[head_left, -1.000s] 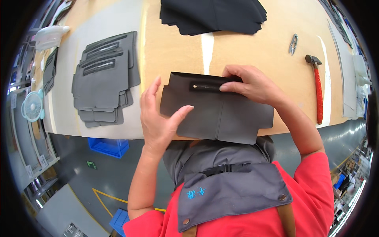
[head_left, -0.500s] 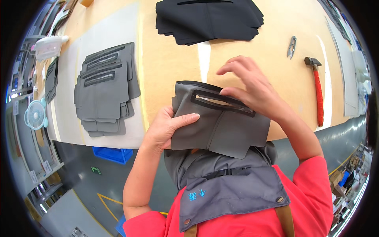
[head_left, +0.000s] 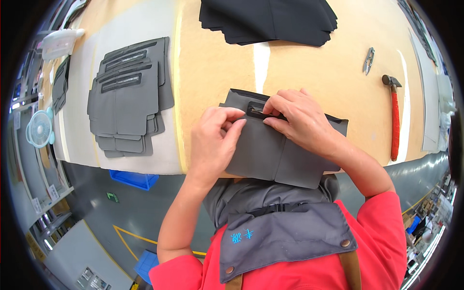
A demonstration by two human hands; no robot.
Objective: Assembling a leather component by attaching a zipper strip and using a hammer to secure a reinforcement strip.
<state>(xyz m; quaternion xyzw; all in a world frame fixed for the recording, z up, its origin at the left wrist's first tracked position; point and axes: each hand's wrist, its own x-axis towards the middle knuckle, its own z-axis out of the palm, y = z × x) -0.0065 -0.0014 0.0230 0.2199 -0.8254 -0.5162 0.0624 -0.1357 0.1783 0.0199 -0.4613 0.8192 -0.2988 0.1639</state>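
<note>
A grey fabric panel (head_left: 256, 150) with a black-edged slot lies at the table's front edge, its lower part hanging over my lap. My right hand (head_left: 302, 118) bends over the slot, thumb and fingers pinched on its black edging (head_left: 254, 110); the fingertips hide much of the opening. Beside the slot's left end, my left hand (head_left: 217, 140) is curled, with thumb and index finger brought close together. Whatever may be between those tips is too small to make out.
Left on the table is a stack of grey slotted panels (head_left: 125, 106). Black fabric pieces (head_left: 270, 21) lie at the far side. Thread snips (head_left: 369, 61) and a red-handled hammer (head_left: 394, 116) lie to the right. A small fan (head_left: 39, 128) stands far left; a blue crate (head_left: 134, 180) sits below.
My left hand has let go of the panel's left edge and moved up beside the slot. My right hand has come down from above the panel and pinched the slot's edging. The panel lies flatter.
</note>
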